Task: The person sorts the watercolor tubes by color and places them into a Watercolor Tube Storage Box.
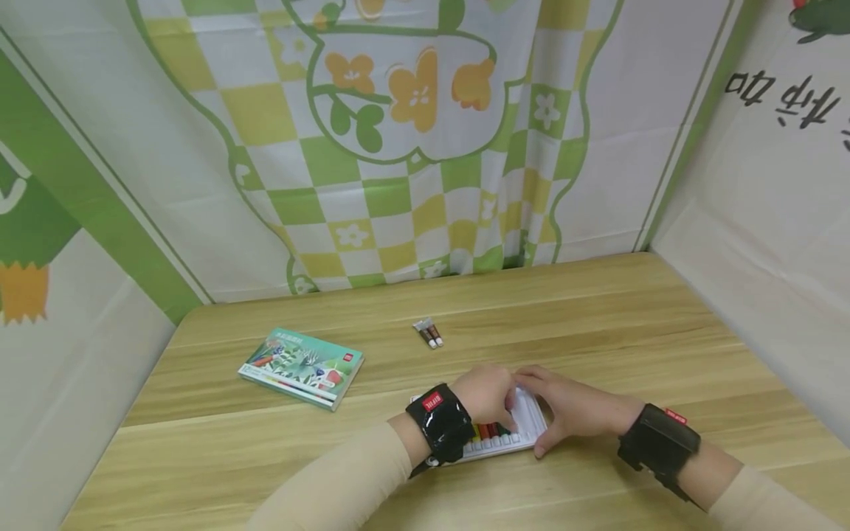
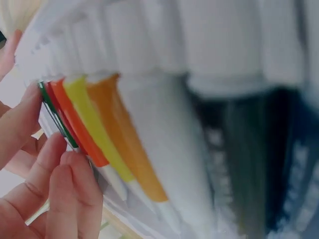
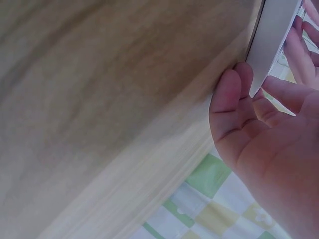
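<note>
Between left fingers, pinched green tube, cap pointing nearward, right fingers gripping tray

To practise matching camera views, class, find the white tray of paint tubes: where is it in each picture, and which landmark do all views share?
Head: the white tray is right of centre, low down, partly hidden.
Left wrist: the white tray spreads across most of the picture, close up, beneath tubes.
Right wrist: only a pale edge of it shows, upper right.
Shared landmark: the left hand, at left and far upper right in the wrist views.
</note>
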Available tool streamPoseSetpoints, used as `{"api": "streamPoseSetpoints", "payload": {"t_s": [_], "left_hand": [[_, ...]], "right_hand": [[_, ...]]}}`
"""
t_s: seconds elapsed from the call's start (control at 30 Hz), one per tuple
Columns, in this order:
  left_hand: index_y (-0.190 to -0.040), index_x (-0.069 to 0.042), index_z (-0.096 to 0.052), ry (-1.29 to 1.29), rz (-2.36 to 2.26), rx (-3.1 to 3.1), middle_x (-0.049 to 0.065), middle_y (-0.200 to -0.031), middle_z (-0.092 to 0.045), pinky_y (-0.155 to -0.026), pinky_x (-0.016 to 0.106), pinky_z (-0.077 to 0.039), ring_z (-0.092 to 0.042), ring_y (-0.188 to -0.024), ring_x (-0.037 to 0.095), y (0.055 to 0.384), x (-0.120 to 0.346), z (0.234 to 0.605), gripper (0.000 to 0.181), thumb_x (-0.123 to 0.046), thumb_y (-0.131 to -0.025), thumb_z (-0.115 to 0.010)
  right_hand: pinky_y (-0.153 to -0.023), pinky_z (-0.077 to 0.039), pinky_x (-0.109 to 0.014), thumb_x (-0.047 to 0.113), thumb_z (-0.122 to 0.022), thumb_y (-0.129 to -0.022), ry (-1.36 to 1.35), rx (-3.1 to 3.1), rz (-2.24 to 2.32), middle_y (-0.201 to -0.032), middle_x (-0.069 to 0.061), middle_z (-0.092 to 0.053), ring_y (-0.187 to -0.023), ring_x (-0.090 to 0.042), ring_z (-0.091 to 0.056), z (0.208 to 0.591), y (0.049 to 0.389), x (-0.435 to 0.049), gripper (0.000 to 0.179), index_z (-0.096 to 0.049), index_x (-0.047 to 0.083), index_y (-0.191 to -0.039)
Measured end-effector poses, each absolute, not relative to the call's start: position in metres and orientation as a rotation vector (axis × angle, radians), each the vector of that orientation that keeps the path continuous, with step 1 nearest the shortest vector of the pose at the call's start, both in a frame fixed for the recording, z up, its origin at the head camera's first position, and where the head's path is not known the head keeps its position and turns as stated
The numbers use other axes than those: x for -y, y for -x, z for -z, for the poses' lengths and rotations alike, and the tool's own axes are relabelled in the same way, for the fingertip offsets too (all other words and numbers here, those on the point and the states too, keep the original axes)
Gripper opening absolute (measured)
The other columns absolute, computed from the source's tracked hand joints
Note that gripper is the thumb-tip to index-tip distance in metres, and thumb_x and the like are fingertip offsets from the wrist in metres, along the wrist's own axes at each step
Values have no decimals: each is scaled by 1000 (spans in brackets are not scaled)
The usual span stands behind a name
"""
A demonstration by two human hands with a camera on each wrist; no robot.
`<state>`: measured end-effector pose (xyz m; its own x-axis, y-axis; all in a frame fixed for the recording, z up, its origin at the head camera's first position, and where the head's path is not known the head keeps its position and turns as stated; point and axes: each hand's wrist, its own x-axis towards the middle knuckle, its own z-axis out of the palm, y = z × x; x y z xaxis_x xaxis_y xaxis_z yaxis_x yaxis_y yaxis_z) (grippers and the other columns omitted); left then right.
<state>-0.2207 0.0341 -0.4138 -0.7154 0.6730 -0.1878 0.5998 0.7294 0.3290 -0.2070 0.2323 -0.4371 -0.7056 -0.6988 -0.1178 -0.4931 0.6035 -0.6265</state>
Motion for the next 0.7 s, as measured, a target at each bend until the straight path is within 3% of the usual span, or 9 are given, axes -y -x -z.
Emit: {"api": "streamPoseSetpoints", "payload": {"t_s": [0.3, 0.7], "left_hand": [[-79, -11, -74, -999, -356, -2604, -9, -71, -62, -58, 18, -43, -53, -66, 6, 220, -34, 411, 21, -21, -75, -93], [-81, -12, -70, -880, -706, -2436, -6, -79, -63, -64, 22, -47, -56, -72, 8, 250, -3, 407, 14, -14, -86, -83]], "right_hand": [[-110, -38, -59, 39, -94, -71, 956, -2480, 808, -152, -25, -39, -136, -43, -43, 435, 207, -232, 108, -38, -9, -150], [-110, -41, -56, 37, -95, -70, 896, -2481, 737, -149, -21, -42, -133, -39, -47, 430, 208, -226, 108, -37, -6, -151]]}}
